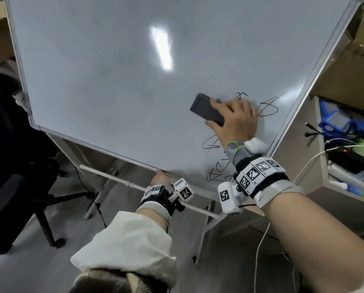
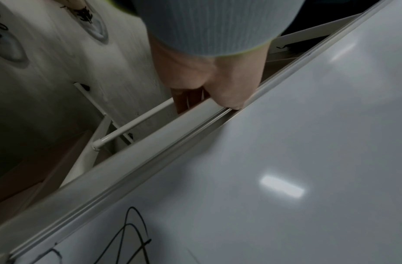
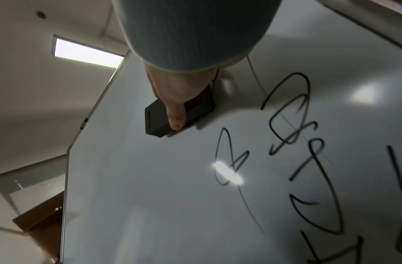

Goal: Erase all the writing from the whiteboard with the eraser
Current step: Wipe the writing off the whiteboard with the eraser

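The right hand grips the dark eraser by its sides, thumb on one long edge and fingers curled over the other, and holds it flat on the whiteboard, just left of the writing. The left hand pinches the bottom frame of the board: thumb on the front lip, fingers behind.

To do this step well, I think the felt should stay fully flat, w/ even pressure, not tilted on one edge. Long overlapping strokes toward the right corner look better than short rubs, b/c the black marks sit in a group: some to the right of the eraser, more below it near the wrist, down to the bottom edge. Most of the board is already clean, so only this corner seems left. The board is tilted on its stand, so the left hand should probably hold firm, otherwise it may swing under the push.

Around: a black office chair at the left, a white crossbar of the stand below, and shelves w/ cables and blue items at the right. The shelves are near the right edge of the board, so the elbow may have little room there. The wrist itself covers some marks.
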